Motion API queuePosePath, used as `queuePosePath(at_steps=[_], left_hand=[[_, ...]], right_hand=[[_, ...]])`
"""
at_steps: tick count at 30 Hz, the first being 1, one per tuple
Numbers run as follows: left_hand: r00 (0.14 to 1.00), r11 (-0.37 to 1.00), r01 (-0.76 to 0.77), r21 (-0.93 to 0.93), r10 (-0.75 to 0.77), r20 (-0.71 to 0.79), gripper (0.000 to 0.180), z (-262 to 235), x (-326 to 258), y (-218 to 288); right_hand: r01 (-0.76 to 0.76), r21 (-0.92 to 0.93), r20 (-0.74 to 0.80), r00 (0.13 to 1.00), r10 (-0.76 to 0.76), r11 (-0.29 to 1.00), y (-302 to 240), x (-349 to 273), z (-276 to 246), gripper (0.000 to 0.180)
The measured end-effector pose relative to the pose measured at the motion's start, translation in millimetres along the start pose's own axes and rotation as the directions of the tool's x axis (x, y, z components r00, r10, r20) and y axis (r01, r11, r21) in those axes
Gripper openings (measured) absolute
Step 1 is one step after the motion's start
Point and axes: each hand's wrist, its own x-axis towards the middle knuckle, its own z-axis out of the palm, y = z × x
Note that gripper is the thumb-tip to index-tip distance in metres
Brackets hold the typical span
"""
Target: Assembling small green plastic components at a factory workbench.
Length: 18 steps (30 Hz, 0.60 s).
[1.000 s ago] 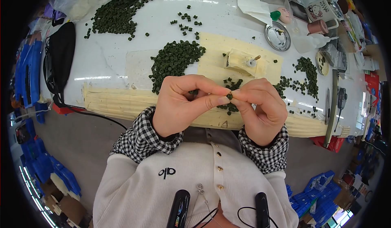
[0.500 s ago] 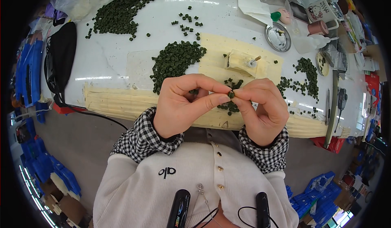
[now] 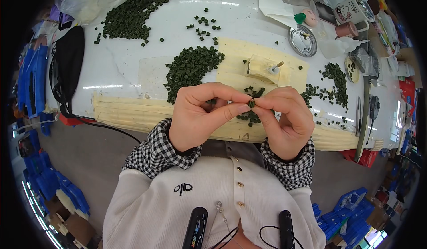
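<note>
Between the fingertips of both hands is a small dark green spool-shaped part (image 3: 251, 103). My left hand (image 3: 198, 115) pinches it from the left with thumb and forefinger; more green parts show behind its curled fingers. From the right, my right hand (image 3: 287, 120) pinches the same part, thumb below and forefinger above. Under the hands a few loose green parts (image 3: 254, 91) lie near the table's front edge, partly hidden. Beyond my left hand is a heap of the same parts (image 3: 191, 69).
A larger green heap (image 3: 129, 20) lies at the far left, and a smaller one (image 3: 336, 82) at the right. A taped block with an upright pin (image 3: 264, 69) stands beyond my hands. A round metal lid (image 3: 303, 40), tweezers (image 3: 358, 115) and a black bag (image 3: 69, 62) lie around.
Both hands stay in nearly the same place. The small green part has turned slightly between the fingertips.
</note>
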Motion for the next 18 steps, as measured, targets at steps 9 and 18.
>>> queuePosePath(at_steps=[9,18], left_hand=[[0.998,0.996,0.049,0.078,-0.051,0.021,0.013,-1,1,0],[0.995,0.862,-0.097,0.498,0.074,0.066,0.011,7,9,-7]], right_hand=[[-0.032,-0.066,-0.007,0.999,0.031,0.997,2,-4,-6,0.019],[-0.220,-0.126,-0.282,0.943,0.177,0.967,12,-25,-34,0.012]])
